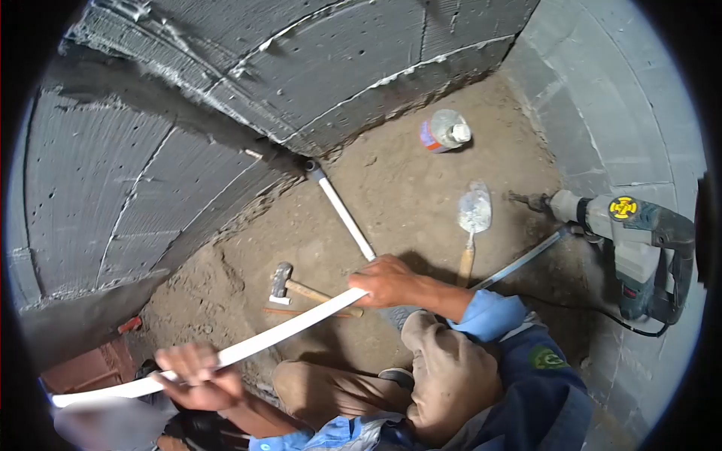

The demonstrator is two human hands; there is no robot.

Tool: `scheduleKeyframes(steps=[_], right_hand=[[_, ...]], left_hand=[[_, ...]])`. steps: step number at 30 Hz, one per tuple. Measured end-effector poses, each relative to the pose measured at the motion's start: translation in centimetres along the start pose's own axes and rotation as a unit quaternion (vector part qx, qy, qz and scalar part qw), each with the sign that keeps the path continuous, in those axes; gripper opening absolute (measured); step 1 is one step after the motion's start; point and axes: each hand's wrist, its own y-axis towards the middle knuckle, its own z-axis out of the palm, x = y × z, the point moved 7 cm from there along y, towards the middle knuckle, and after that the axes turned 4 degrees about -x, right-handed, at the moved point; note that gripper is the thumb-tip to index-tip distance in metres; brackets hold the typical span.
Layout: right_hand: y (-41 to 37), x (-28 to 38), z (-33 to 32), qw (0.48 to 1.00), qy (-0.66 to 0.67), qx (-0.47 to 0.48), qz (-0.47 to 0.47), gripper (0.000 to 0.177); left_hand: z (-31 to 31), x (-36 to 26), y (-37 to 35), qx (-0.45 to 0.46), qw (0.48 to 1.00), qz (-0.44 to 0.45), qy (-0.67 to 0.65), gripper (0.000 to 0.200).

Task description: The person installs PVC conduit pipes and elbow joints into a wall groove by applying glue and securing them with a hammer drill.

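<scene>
A long white plastic pipe runs slantwise across the lower left, gripped at two places. My left hand is closed around it near its lower-left end. My right hand is closed on its upper-right end. A second white pipe reaches from a grey elbow fitting at the wall corner down to my right hand. My fingers hide whether the two pipes meet. Just below the right hand, a hammer with a wooden handle lies on the dirt floor, beside a thin reddish rod.
A trowel and a plastic bottle are on the dirt floor. At the right, a rotary hammer drill with a black cable leans by the wall, near a bluish pipe. Reddish blocks are at lower left. Grey walls enclose the corner.
</scene>
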Motion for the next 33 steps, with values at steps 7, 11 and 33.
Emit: scheduleKeyframes(steps=[7,11,33], right_hand=[[-6.3,-18.9,-19.7,0.798,-0.22,-0.395,0.398,0.061],[-5.4,-22.4,-21.8,0.803,-0.21,-0.283,0.481,0.063],[-2.3,-8.7,-9.2,0.843,0.435,-0.225,0.224,0.034]], left_hand=[[0.8,2.7,1.2,0.066,0.998,0.01,-0.005,0.05],[1.0,4.5,1.8,0.049,0.998,0.035,0.006,0.051],[-2.1,5.0,4.2,0.043,0.992,-0.022,-0.115,0.047]])
